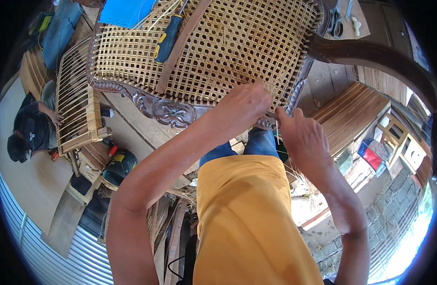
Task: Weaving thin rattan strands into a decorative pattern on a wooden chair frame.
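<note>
A chair seat of woven cane [213, 52] lies in front of me, in a dark carved wooden frame [168, 110]. My left hand [249, 102] is closed low over the cane near the seat's front right corner; what its fingers hold is hidden. Just right of it, my right hand [303, 133] is closed at the frame's edge, with a small dark bit showing by its fingertips. A thin pale strand hangs beside those fingers. On the cane rest a blue and yellow screwdriver [167, 40] and a flat brown wooden strip [183, 47].
Blue material [126, 12] and loose cane strands lie at the seat's back left. A dark curved chair arm [380, 53] sweeps out to the right. At left, another person [31, 123] touches a slatted wooden frame [78, 99]. Stacked boards [349, 114] stand at right.
</note>
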`<state>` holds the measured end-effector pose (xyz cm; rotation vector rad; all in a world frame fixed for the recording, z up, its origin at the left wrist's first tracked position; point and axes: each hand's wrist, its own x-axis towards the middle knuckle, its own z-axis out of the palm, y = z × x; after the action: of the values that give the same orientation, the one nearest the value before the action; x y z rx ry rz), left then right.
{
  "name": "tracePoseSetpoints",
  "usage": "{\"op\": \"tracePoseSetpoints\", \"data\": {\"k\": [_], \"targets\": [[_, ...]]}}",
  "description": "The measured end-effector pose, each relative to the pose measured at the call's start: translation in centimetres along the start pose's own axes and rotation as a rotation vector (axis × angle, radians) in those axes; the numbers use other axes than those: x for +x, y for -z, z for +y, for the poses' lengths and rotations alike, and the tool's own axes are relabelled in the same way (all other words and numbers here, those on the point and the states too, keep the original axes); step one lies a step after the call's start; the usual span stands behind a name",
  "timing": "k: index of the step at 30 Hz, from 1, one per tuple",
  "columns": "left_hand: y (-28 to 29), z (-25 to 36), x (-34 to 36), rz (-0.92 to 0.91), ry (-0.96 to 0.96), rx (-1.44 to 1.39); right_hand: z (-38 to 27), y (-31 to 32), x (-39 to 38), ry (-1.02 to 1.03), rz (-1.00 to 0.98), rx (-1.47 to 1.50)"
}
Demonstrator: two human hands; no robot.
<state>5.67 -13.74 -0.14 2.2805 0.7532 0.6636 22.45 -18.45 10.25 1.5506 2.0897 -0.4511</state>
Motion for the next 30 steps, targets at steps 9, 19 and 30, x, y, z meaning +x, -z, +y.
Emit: {"op": "tracePoseSetpoints", "data": {"k": [9, 19, 30], "targets": [[-0.2, 0.3, 0.0, 0.000, -0.036, 0.066, -0.9, -0.5, -0.3, -0.040, 0.023, 0.068], [0.0, 0.6, 0.6, -0.023, 0.229, -0.005, 0.3, -2.2, 2.6, -0.150, 0.149, 0.279], [1.0, 1.9, 0.6, -0.094, 0.227, 0.111, 1.2, -3.1, 3.8, -0.074, 0.178, 0.217]]}}
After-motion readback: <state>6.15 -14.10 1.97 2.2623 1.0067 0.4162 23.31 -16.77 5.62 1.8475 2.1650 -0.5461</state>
